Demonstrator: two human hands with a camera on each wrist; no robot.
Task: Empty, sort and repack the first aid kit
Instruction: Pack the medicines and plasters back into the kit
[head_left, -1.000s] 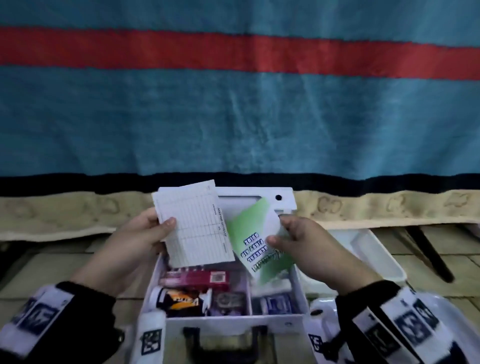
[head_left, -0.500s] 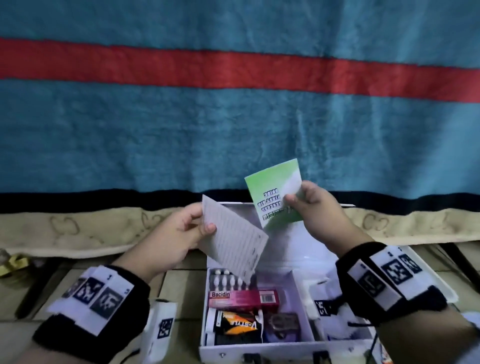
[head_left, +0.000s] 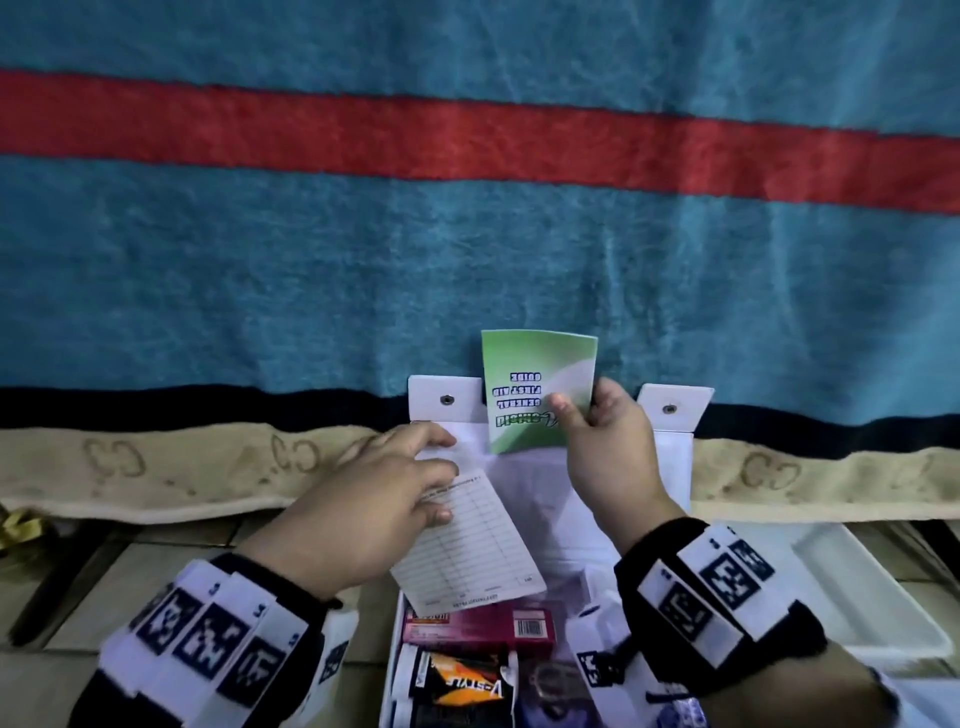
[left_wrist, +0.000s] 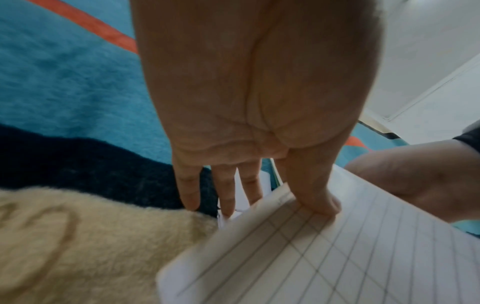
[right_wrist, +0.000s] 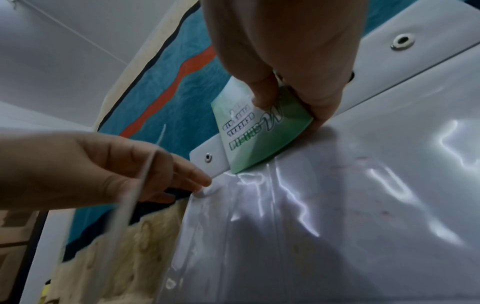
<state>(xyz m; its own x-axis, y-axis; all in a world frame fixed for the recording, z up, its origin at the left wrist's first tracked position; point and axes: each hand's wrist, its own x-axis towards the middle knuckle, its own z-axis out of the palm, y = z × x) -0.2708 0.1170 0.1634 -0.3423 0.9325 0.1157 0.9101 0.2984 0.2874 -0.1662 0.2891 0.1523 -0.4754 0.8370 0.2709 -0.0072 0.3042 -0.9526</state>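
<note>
Two paper items are in hand above one open first aid kit, a white case whose raised lid leans against a blue blanket with a red stripe.

Item 1: green first aid guide, a booklet with its printed title upside down in the head view. The right hand pinches it near its lower edge, thumb on the printed face and fingers behind. The booklet's bottom edge sits at the mouth of the clear plastic pocket lining the inside of the lid; whether it has entered the pocket cannot be told.

Item 2: white ruled card, printed with a grid of lines. The left hand holds it, thumb pressed on the ruled face and the other fingers extended behind it. The left fingertips reach the top left corner of the plastic pocket, touching its edge just below a metal snap.

Contents visible in the case's base: pink carton with a barcode, lying flat; black and orange packet just nearer the camera; other small items beside them, too blurred to identify.

Surroundings: white tray on the tiled floor to the right of the case; beige towel along the foot of the blanket.
</note>
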